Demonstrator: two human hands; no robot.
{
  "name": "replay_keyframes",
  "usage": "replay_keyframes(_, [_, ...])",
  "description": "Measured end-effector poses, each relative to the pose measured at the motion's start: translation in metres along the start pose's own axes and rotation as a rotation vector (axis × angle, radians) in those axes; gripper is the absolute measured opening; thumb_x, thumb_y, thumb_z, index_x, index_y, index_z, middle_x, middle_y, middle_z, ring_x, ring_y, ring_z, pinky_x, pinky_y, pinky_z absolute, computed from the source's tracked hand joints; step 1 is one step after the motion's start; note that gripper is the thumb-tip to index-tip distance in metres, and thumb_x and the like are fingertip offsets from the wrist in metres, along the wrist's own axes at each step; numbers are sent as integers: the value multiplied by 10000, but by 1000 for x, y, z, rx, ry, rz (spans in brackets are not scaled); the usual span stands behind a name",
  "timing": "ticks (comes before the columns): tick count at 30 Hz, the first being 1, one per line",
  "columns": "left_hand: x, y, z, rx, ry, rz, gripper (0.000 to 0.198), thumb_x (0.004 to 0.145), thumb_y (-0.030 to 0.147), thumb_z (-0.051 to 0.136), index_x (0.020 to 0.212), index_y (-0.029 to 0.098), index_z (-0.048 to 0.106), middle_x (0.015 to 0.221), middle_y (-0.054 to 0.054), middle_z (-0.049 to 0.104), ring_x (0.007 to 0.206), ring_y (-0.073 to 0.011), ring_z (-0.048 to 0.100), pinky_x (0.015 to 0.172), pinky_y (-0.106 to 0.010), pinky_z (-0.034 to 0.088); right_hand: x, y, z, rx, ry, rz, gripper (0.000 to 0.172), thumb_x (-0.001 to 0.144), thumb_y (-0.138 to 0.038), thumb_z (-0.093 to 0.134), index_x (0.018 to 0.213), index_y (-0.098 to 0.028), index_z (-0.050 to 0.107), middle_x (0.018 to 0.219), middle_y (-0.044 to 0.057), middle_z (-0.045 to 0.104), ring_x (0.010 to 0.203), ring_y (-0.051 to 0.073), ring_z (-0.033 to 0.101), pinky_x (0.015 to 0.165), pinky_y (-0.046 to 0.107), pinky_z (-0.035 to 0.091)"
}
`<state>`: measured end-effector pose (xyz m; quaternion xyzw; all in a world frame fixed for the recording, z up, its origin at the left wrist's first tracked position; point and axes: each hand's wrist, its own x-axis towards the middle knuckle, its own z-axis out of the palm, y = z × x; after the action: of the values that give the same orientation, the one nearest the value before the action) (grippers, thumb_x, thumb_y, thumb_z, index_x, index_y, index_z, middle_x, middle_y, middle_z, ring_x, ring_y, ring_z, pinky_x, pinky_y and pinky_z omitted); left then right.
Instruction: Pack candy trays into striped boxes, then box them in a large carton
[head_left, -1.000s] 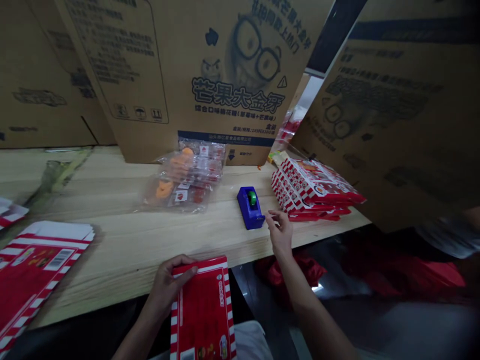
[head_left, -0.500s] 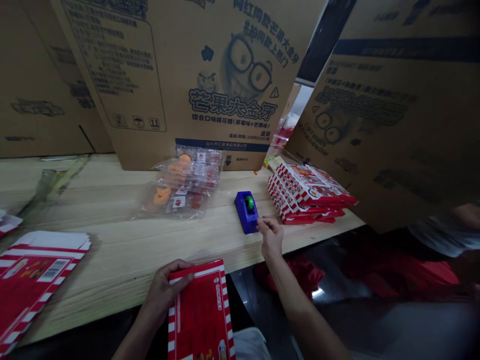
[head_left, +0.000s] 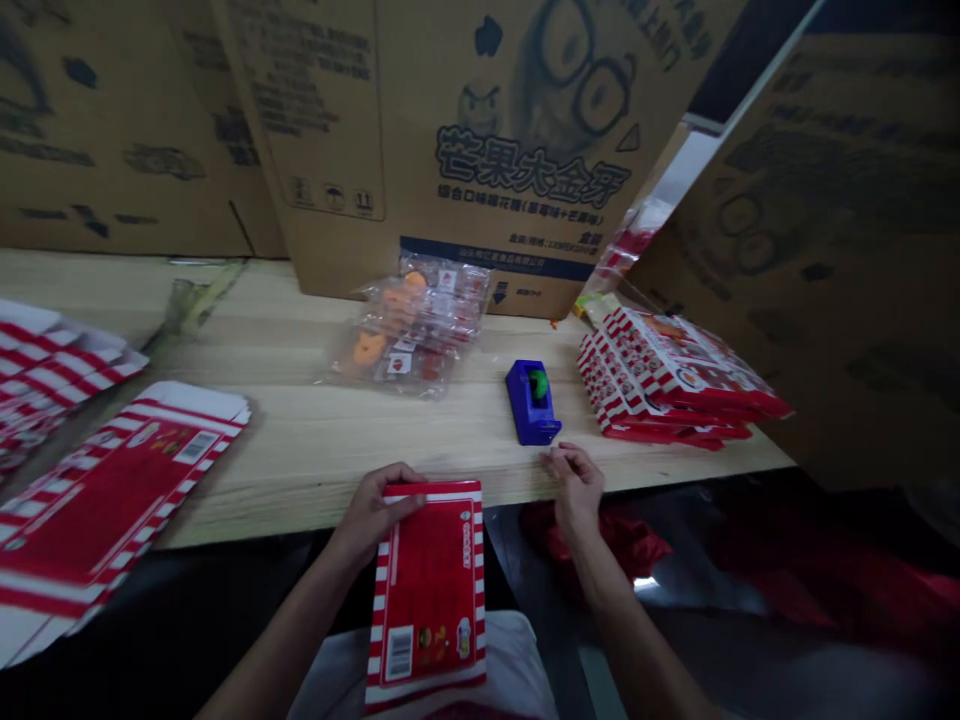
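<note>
Seen from where I am standing, a blue tape dispenser point(head_left: 531, 412) with a green roll point(head_left: 538, 384) in it is resting on the pale wooden table point(head_left: 300, 440) and serving as the reference for all positions. The person's left hand point(head_left: 386, 512) is grasping a flat red box point(head_left: 429, 585) by its far left corner, the thumb lying across the printed face; this box, edged in red and white stripes, is sitting nearer the person than the dispenser and to its left, above the lap. The right hand point(head_left: 576, 485) is hovering just beyond the dispenser's near end, thumb and forefinger drawn together; whether a strip of tape is lying between them I cannot tell. To the left of the dispenser, clear packets point(head_left: 405, 330) with orange pieces inside are overlapping one another. Farther left, and nearer the person, red printed boxes point(head_left: 142, 480) are lying with pale flaps showing, and striped boxes point(head_left: 56, 365) are gathering beside them at the edge of view. Just right of the dispenser, a stack of red-and-white packages point(head_left: 675, 375) is leaning unevenly. Behind the dispenser, a large printed cardboard carton point(head_left: 442, 110) is standing upright; below and to its right, crumpled red material point(head_left: 626, 545) is showing beneath the table edge.
</note>
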<state>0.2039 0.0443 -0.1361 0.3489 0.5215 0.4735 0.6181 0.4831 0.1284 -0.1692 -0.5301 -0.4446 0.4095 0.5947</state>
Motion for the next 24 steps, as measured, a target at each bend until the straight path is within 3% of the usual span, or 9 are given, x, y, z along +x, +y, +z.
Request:
replay_keyframes(2, [2,0,3,-17,-31,4,304,604,332,803,782,159,628,740,-5,663,637,-145,606,604,-235,470,-2,-21,6,-52,-202,2,225,778,-393,672,704,-184,638,954,42,567,818,165,542,758,333,486])
replay_keyframes(6, [7,4,13,-51,-151,11,285,627,312,789,803,163,622,789,-6,677,650,-137,613,617,-232,469,11,-73,46,-306,-1150,-94,224,834,-353,637,722,-159,657,834,39,609,778,160,560,710,277,438])
replay_keyframes(8, [8,7,18,-32,-194,27,270,640,305,781,806,160,625,783,-4,674,647,-130,607,617,-226,461,20,-92,72,-429,-1469,-162,202,839,-318,629,743,-143,659,797,26,605,731,140,549,685,254,417])
replay_keyframes(9, [8,8,20,-22,-206,39,264,643,300,779,805,157,627,781,-4,672,650,-128,605,619,-224,457,22,-99,83,-508,-1556,-212,174,829,-289,637,744,-139,658,777,16,599,707,131,538,669,244,403])
replay_keyframes(11, [7,10,22,-27,-207,54,260,643,294,779,797,156,620,788,-6,673,665,-133,609,627,-228,457,22,-108,100,-702,-1599,-346,129,787,-239,679,709,-140,648,727,-1,588,675,124,517,646,235,367])
replay_keyframes(13, [6,10,23,-38,-195,53,268,641,293,780,795,160,606,793,-9,674,678,-143,616,643,-241,464,18,-111,109,-877,-1555,-466,163,738,-236,732,650,-148,627,663,-11,571,654,129,500,630,238,331])
replay_keyframes(16, [2,12,22,-4,-171,56,276,647,305,776,798,163,594,814,-23,681,715,-167,629,671,-264,476,13,-110,110,-951,-1511,-466,250,709,-310,774,602,-156,609,593,-14,568,612,130,495,601,241,307])
replay_keyframes(19, [-3,16,22,60,-173,85,261,666,318,757,805,157,605,823,-24,673,737,-172,625,675,-259,470,15,-101,104,-808,-1442,-253,283,656,-381,807,693,-157,638,607,-22,605,590,125,522,572,227,324])
replay_keyframes(24, [-13,26,25,152,-227,141,221,707,297,724,851,151,644,850,-22,660,767,-168,609,685,-243,456,17,-74,95,-384,-1585,480,402,560,-480,808,679,-145,621,547,-66,559,482,83,456,478,197,320])
